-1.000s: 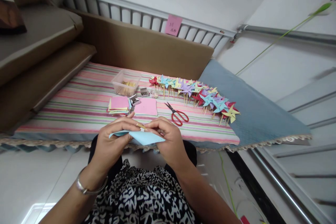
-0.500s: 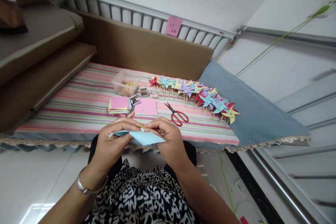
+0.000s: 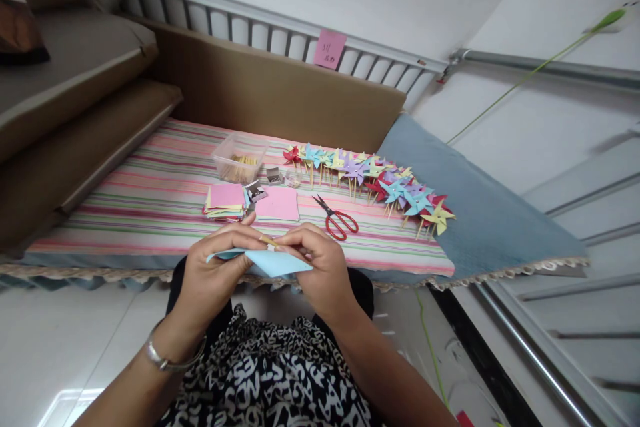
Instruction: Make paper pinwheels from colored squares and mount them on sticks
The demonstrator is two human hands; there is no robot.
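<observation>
Between my two hands, above the near edge of the striped cloth, is a light blue paper pinwheel [image 3: 275,263], its blades partly folded and hanging toward me. My left hand [image 3: 220,260] pinches its left side, thumb below and fingers above. A thin wooden stick [image 3: 269,240] lies behind the paper, running between the fingertips of both hands. My right hand [image 3: 320,260] closes on the stick and the paper's right side. A small white piece shows where stick and paper meet; the fingers hide the rest of the join.
Beyond my hands lie stacked coloured paper squares [image 3: 226,197], a pink sheet [image 3: 277,203], small open boxes [image 3: 257,191] and a clear tub [image 3: 240,159] of sticks. Red-handled scissors [image 3: 336,219] rest right of these. Several finished pinwheels [image 3: 395,190] line the right side of the striped cloth [image 3: 150,187].
Both hands keep the same hold on the paper and stick. The whole view has shifted very slightly; nothing else visibly differs.
</observation>
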